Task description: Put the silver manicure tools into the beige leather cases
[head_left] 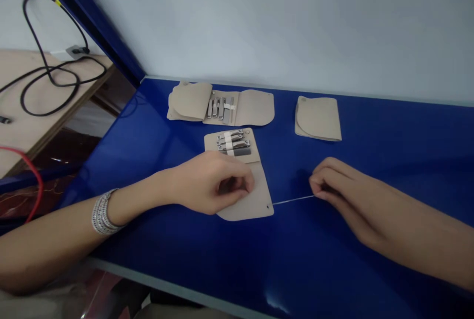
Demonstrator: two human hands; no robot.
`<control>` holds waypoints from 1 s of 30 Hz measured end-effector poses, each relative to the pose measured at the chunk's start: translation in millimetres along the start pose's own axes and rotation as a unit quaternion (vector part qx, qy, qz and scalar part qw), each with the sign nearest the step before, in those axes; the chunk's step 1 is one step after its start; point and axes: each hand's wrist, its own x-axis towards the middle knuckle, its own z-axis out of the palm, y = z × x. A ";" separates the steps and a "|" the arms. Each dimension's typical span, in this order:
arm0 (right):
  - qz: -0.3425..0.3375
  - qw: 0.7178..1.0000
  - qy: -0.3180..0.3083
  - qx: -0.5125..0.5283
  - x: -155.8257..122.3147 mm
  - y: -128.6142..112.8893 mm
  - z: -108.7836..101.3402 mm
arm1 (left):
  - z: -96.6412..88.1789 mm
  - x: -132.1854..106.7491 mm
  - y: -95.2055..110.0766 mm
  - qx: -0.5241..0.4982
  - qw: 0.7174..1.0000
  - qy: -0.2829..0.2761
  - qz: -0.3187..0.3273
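An open beige manicure case (255, 195) lies on the blue table (177, 240) in front of me, with metal clippers (233, 142) strapped in its upper half. My left hand (211, 180), a silver bracelet on its wrist, rests curled on the case's lower flap. My right hand (333, 180) is closed, pinching one end of a thin metal tool (292, 200) that lies flat on the table beside the case.
A second open case with tools (222, 106) lies further back. A closed beige case (318, 117) sits at back right. A white wall stands behind. A wooden bench with black cables (48, 74) is on the left.
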 end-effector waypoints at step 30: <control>0.012 0.998 0.040 0.037 11.0 -20.6 16.4 | -0.5 4.1 1.1 0.008 1.000 0.016 -0.009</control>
